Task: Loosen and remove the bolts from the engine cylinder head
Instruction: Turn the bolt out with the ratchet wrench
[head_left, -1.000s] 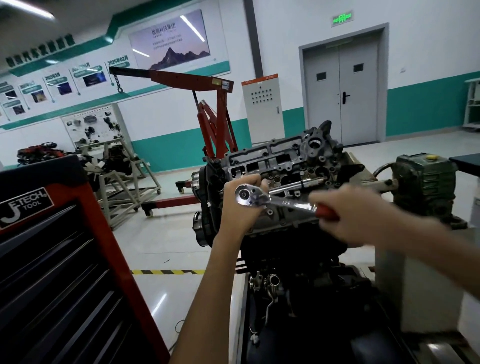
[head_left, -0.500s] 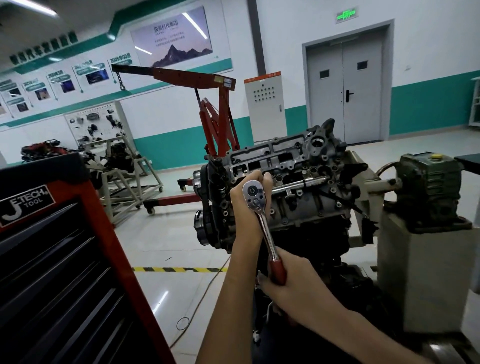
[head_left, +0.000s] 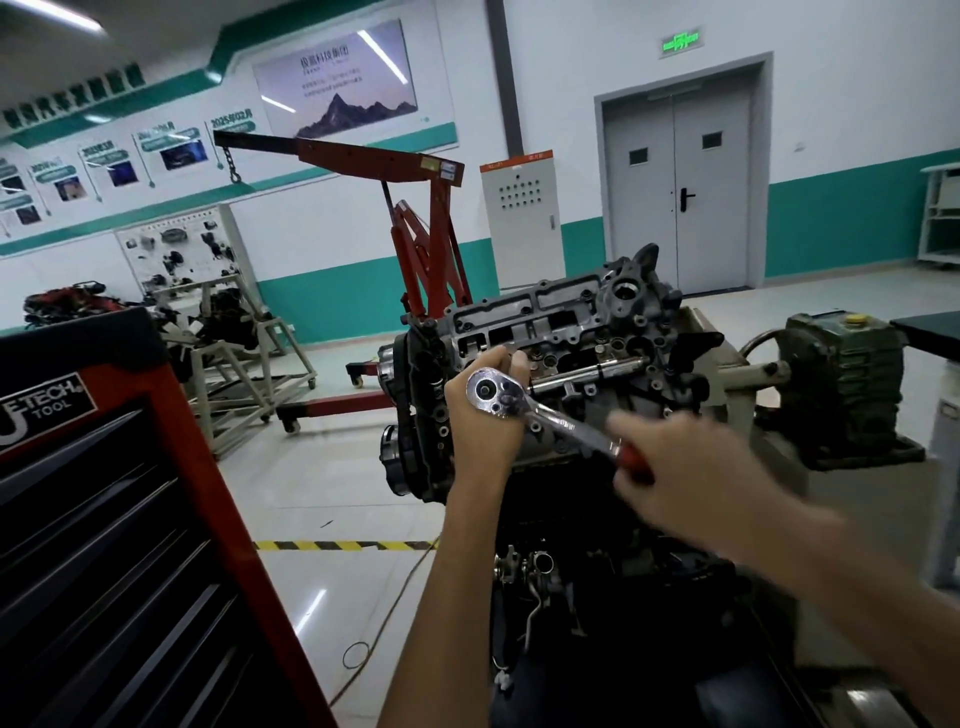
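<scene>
Ratchet (head_left: 551, 419) swung rightward; R hand (head_left: 685, 470) gripping.

White walls with teal band (head_left: 852, 228), grey double door (head_left: 678, 171), glossy pale floor (head_left: 322, 483), red engine hoist (head_left: 415, 218), red tool cabinet (head_left: 104, 519).

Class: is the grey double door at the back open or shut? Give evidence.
Shut: both leaves of the double door sit flush in the frame, no gap showing.

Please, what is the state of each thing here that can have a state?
Ratchet: held against the cylinder head.
Left grip: holds its head end.
Right grip: holds its red handle, blurred.
Double door: shut.
Exit sign: lit.
Tool chest drawers: shut.
</scene>
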